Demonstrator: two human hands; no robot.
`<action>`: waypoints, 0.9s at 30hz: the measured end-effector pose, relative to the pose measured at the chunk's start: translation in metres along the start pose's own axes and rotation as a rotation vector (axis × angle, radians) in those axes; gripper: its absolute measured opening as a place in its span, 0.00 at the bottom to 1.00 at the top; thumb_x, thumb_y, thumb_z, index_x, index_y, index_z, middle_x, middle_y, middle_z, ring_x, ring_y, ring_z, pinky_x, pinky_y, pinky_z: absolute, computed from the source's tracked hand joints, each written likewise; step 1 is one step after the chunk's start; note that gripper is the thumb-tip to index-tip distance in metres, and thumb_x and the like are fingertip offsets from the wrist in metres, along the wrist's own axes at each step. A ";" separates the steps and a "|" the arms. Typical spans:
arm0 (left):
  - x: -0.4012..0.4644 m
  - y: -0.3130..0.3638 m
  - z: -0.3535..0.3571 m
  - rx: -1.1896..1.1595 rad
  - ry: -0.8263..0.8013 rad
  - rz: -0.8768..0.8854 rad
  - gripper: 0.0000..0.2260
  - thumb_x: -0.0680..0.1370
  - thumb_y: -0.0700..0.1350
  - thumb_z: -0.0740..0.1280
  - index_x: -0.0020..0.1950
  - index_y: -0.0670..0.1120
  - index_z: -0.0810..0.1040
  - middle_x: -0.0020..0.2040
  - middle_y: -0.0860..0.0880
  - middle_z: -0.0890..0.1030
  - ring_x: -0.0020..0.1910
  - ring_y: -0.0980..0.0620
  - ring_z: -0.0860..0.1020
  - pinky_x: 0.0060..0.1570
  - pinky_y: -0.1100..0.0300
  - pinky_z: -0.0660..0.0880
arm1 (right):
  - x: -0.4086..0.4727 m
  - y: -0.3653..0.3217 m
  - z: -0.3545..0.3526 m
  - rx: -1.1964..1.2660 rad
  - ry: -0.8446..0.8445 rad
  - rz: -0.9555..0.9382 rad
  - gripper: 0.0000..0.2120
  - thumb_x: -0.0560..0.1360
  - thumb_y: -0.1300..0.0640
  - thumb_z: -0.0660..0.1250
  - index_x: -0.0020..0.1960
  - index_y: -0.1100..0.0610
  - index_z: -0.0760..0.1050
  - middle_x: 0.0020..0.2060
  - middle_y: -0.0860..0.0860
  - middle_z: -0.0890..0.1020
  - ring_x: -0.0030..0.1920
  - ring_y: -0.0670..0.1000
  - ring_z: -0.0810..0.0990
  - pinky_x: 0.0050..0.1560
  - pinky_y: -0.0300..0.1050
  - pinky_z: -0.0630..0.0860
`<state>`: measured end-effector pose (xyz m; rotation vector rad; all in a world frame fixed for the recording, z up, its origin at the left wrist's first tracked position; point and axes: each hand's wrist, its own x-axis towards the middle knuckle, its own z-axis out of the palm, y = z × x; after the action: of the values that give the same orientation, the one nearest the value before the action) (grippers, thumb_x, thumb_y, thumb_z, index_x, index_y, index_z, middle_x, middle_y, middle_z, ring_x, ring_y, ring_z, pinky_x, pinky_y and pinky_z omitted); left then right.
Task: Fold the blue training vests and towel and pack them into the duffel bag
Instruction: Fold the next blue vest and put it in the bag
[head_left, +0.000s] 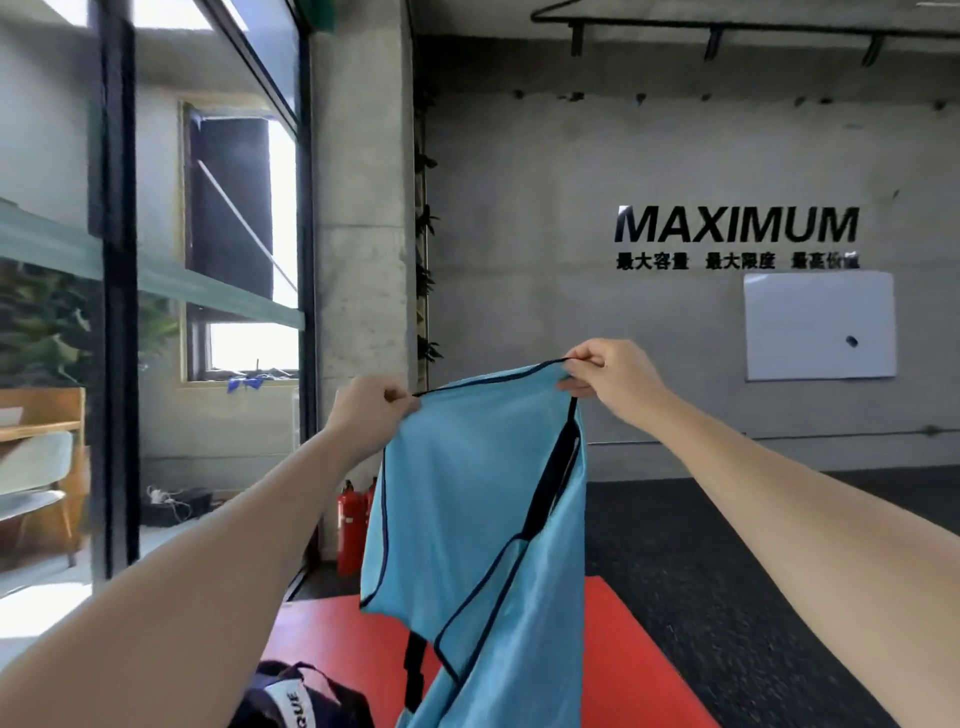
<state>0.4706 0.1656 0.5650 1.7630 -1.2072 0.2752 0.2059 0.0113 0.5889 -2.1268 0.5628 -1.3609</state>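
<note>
Both hands, left (371, 410) and right (608, 376), fingers pinching vest (467, 519) top; duffel bag (296, 699) cut off below.

Concrete-walled gym room with daylight from the left.

A grey wall (545, 218) carries black "MAXIMUM" lettering (736, 224) above a whiteboard (820, 325); a red mat (623, 654) covers dark flooring, and what look like two fire extinguishers (352, 525) stand by the concrete pillar (363, 208).

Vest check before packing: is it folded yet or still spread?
Spread, not folded: the vest hangs full length from its top edge, pinched by left hand and right hand.
</note>
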 end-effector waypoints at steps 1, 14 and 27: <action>0.005 -0.002 0.001 -0.006 0.011 -0.005 0.10 0.79 0.46 0.70 0.42 0.41 0.81 0.38 0.47 0.80 0.37 0.50 0.76 0.31 0.61 0.66 | 0.003 0.007 0.005 0.008 -0.003 0.013 0.04 0.81 0.64 0.66 0.50 0.59 0.80 0.46 0.56 0.86 0.43 0.49 0.87 0.46 0.40 0.83; -0.049 -0.071 0.128 -0.006 -0.131 0.143 0.09 0.79 0.41 0.67 0.50 0.54 0.82 0.44 0.60 0.81 0.44 0.62 0.78 0.41 0.74 0.67 | -0.044 0.189 0.063 0.034 -0.017 0.327 0.10 0.79 0.70 0.63 0.49 0.60 0.81 0.50 0.58 0.85 0.55 0.58 0.83 0.62 0.54 0.79; -0.254 -0.197 0.260 -0.106 -0.538 -0.243 0.12 0.76 0.41 0.72 0.58 0.53 0.83 0.49 0.58 0.84 0.48 0.68 0.78 0.50 0.76 0.71 | -0.249 0.312 0.133 -0.267 -0.357 0.722 0.14 0.79 0.59 0.63 0.64 0.53 0.79 0.62 0.48 0.81 0.63 0.48 0.78 0.60 0.41 0.72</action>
<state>0.4285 0.1253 0.1552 1.9275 -1.3237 -0.4248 0.2109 -0.0462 0.1723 -1.9852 1.2523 -0.5184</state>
